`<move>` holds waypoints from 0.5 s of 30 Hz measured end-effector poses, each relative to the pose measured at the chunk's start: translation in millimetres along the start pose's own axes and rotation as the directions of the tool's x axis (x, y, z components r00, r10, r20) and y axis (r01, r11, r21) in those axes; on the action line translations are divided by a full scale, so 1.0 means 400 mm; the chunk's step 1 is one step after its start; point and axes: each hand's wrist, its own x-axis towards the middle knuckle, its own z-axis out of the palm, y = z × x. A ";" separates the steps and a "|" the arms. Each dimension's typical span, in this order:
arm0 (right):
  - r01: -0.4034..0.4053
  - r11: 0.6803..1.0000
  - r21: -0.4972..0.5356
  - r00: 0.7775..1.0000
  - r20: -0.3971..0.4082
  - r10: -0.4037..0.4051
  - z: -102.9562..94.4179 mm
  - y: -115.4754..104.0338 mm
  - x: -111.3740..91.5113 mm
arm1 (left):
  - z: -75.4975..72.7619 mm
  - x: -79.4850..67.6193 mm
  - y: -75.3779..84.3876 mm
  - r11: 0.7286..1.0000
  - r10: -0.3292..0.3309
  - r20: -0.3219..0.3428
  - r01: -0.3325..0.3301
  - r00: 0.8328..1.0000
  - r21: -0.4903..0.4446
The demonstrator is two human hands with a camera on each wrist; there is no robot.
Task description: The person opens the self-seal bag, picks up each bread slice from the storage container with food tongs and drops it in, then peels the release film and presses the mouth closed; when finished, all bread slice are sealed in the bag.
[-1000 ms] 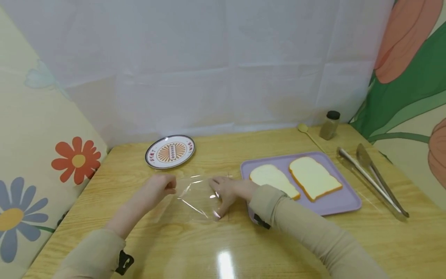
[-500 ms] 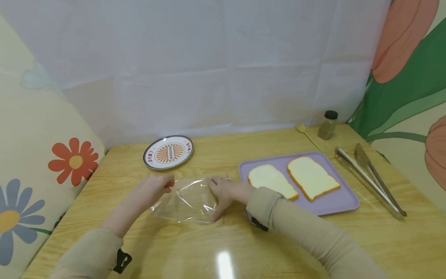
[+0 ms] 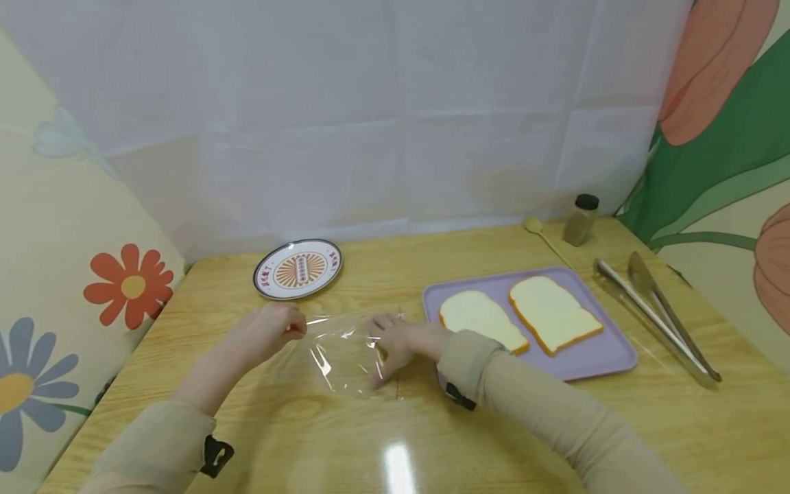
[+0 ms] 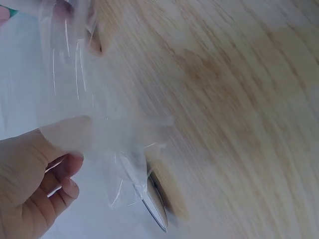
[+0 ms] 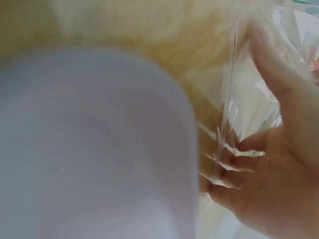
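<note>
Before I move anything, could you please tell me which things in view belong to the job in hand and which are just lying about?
In the job: clear plastic film; left hand, pinching it; right hand, against it.
Seemingly just lying about: plate; purple tray; bread slices; yellow spoon; black-lidded jar; metal tongs.

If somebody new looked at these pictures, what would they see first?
Probably the two bread slices with orange crusts, lying side by side on the purple tray right of the middle. Next might come the shiny clear plastic bag near the middle, with the left hand pinching one end and the right hand at the other. The bright red flower on the left wall stands out too.
</note>
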 end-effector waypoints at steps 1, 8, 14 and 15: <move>-0.002 1.000 0.027 1.000 -0.011 0.002 0.002 0.000 0.001 | 0.000 0.000 0.000 1.000 -0.009 0.003 0.009 1.000 -0.006; -0.053 0.996 0.068 0.990 -0.128 0.061 0.017 -0.015 0.012 | 0.010 -0.001 0.001 0.998 -0.036 0.027 0.037 0.999 -0.058; -0.113 0.991 0.068 0.989 -0.087 0.118 0.026 -0.031 0.011 | 0.005 0.001 0.003 0.985 -0.094 0.063 0.102 0.994 -0.136; -0.119 0.990 0.069 0.989 -0.080 0.125 0.026 -0.032 0.011 | 0.002 0.002 0.004 0.986 -0.097 0.061 0.104 0.993 -0.131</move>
